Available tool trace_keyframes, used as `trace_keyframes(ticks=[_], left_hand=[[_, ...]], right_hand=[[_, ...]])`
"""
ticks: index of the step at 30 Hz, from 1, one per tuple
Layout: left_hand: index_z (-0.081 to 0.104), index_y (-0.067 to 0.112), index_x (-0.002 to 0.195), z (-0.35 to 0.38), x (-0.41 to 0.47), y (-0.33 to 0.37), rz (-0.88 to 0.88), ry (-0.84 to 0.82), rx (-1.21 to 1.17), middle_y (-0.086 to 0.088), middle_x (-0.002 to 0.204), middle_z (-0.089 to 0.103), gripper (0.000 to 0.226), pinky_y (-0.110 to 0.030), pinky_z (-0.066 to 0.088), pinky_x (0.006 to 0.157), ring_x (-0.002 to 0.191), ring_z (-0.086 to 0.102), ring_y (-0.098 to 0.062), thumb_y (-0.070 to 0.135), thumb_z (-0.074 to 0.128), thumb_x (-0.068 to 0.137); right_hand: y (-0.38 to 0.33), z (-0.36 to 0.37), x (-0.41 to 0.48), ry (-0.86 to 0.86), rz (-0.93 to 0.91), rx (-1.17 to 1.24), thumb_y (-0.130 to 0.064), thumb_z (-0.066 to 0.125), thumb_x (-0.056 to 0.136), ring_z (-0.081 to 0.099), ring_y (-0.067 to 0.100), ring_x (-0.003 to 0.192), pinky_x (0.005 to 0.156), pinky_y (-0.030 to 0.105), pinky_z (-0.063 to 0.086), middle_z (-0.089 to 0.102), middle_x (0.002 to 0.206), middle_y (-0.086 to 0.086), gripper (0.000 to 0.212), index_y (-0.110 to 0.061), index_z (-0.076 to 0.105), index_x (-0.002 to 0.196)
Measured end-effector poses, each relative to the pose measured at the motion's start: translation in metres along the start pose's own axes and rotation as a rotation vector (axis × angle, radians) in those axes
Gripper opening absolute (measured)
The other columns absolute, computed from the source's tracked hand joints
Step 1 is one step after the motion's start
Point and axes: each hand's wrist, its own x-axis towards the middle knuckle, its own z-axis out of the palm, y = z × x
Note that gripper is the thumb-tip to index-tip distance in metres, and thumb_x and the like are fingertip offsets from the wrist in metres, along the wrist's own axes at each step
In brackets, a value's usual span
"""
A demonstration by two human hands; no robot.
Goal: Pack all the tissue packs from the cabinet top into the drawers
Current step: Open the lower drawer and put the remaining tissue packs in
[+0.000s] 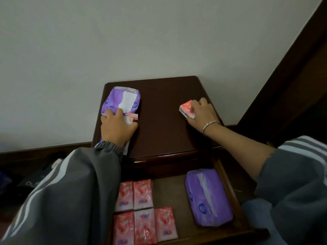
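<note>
While the drawer (168,190) stands pulled out below the cabinet top (162,121), status reads as more than half done, judging by counts alone. Packed so far: one packed purple pack (208,197) lying flat at the drawer's right side, plus five pink packs (141,209) in two rows left of it; the left sleeve (70,191) covers the drawer's left part, so there may be more. Left on top: the open purple pack (122,99) at the far-left area, white tissue showing through its slit, and two small ones, the left pink pack (131,117) and the right pink pack (186,109), well apart from each other. A pale edge pokes out under the left wrist; cannot tell if that is another pack. Middle of the top is bare wood. Left hand (116,128): fingers curled down over the near end of the open purple pack, with the left pink pack pinched between fingers and thumb, so it looks clamped on both at once. Right hand (201,112): fingers curled round the right pink pack, tilted and apparently just off the surface at the right side of the top; bracelet (211,124) on that wrist. My read: both hands are mid-pickup, and one carry down to the drawer would about clear the top.
</note>
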Motion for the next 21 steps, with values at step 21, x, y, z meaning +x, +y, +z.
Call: trace_keyframes(ticks=[21], left_hand=[[0.056,0.015,0.098,-0.105,-0.169,-0.029,0.199,0.14,-0.412,-0.001,0.096,0.045,0.034,-0.028,0.044,0.071,0.082,0.053,-0.019,0.024,0.074,0.071]], right_hand=[[-0.001,-0.038,-0.266,-0.265,0.349,0.855,-0.024,0.078,0.074,0.062,0.013,0.084,0.074,0.027,0.053,0.065,0.097,-0.001,0.028,-0.019,0.063,0.097]])
